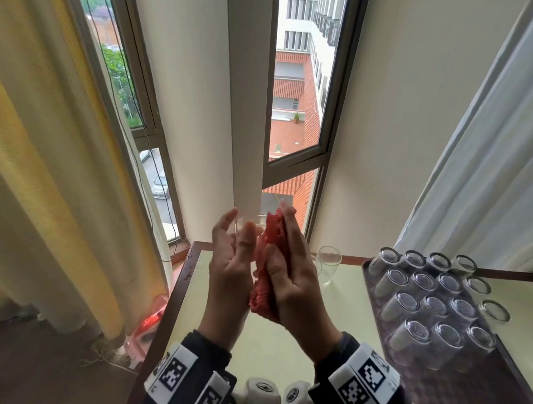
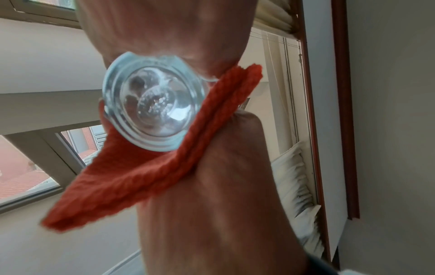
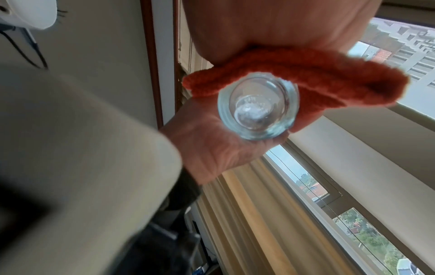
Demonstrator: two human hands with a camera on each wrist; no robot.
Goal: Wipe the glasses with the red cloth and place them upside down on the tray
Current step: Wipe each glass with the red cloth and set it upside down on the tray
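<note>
I hold a small clear glass (image 1: 250, 223) up in front of the window, above the table's left end. My left hand (image 1: 242, 224) grips it, thumb and fingers around its side. My right hand (image 1: 280, 232) pinches the folded red cloth (image 1: 263, 266) and presses it against the glass's other side. In the left wrist view the thick base of the glass (image 2: 153, 104) faces the camera with the cloth (image 2: 146, 178) beneath it. The right wrist view shows the glass (image 3: 257, 106) lying in my left palm (image 3: 212, 147). The dark tray (image 1: 454, 402) at the right carries several upside-down glasses (image 1: 427, 310).
One upright glass (image 1: 328, 263) stands on the pale green table (image 1: 278, 339) near its back edge, left of the tray. Cream curtains (image 1: 49, 181) hang at the left and a white curtain (image 1: 497, 159) at the right. A red bag (image 1: 153, 316) lies by the table's left side.
</note>
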